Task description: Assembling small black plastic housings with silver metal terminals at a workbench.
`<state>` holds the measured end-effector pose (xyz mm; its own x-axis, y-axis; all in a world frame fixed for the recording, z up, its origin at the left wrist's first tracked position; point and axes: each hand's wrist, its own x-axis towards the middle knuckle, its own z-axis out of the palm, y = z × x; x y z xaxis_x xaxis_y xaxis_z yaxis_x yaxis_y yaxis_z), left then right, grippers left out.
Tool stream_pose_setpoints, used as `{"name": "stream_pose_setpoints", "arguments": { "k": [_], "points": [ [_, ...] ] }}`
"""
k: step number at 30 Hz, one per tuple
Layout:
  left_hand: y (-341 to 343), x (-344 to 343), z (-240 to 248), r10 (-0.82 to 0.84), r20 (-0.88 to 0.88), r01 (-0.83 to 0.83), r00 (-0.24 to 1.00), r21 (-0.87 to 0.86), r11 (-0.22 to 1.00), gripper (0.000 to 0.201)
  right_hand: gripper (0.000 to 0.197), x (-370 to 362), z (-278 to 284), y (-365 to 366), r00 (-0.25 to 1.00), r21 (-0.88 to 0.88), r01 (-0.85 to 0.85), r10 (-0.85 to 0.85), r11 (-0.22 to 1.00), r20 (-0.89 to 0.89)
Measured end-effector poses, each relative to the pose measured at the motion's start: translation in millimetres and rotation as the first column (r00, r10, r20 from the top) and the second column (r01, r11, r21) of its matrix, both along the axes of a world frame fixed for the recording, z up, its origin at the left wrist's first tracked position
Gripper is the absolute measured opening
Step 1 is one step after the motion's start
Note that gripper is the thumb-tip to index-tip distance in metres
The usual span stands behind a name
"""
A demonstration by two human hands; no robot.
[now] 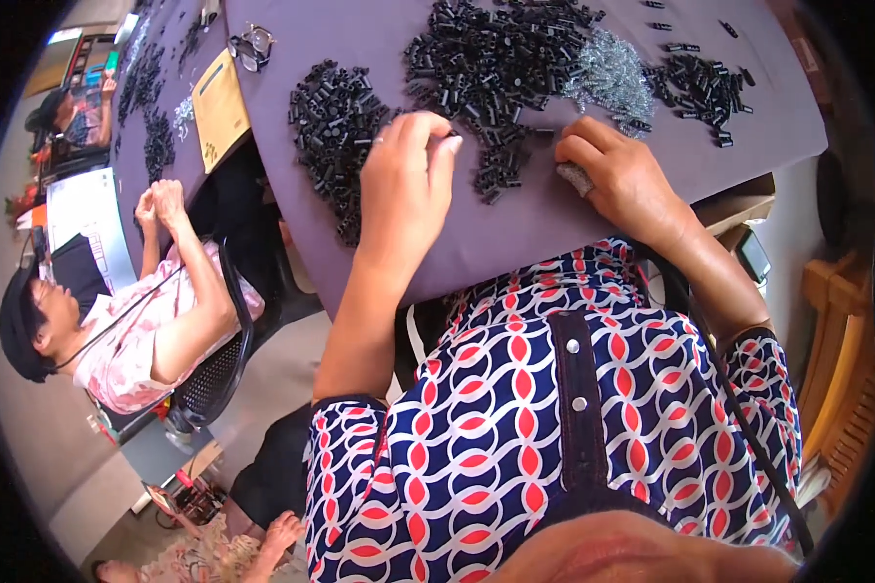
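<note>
Your table point(501, 233) runs under both hands. The big black pile point(496, 63) sits just beyond your fingers, a second black pile point(326, 117) outboard of the left ones, likely for short reaches. Left hand point(405, 180): thumb and index nearly meet. Right hand point(620, 177): fingers curled inward. Silver heap point(608, 70) lies just past the right knuckles. Grey clump point(575, 178) is tucked under those fingers, probably kept handy. Small black tube point(454, 134) looks pinched at your left fingertips.
</note>
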<state>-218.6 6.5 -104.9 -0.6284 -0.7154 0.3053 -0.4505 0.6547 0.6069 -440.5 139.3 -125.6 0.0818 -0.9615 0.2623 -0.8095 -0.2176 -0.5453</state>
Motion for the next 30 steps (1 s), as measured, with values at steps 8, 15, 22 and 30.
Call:
{"name": "stream_pose_setpoints", "arguments": {
  "k": [8, 15, 22, 30],
  "points": [
    [9.9, -2.2, 1.0, 0.202, -0.434, 0.296, 0.878, 0.824, 0.482, 0.016, 0.037, -8.2, 7.2, -12.2, 0.986, 0.050, 0.034, -0.041, 0.998, 0.160],
    [10.6, 4.0, -4.5, 0.177, -0.391, 0.237, 0.903, 0.797, 0.556, 0.021, 0.045, -29.3, 11.8, -10.2, 0.979, -0.036, 0.176, -0.172, 0.984, 0.108],
    [12.0, 3.3, -7.0, 0.157, -0.428, 0.257, 0.890, 0.755, 0.604, 0.018, 0.035, -15.6, 8.2, -29.9, 0.994, -0.198, 0.076, -0.090, 0.977, -0.059],
    [17.7, 8.2, -2.2, 0.183, -0.398, 0.241, 0.899, 0.799, 0.552, 0.016, 0.032, -26.1, 12.6, -23.2, 0.990, -0.137, 0.017, -0.035, 0.990, -0.133]
  ]
}}
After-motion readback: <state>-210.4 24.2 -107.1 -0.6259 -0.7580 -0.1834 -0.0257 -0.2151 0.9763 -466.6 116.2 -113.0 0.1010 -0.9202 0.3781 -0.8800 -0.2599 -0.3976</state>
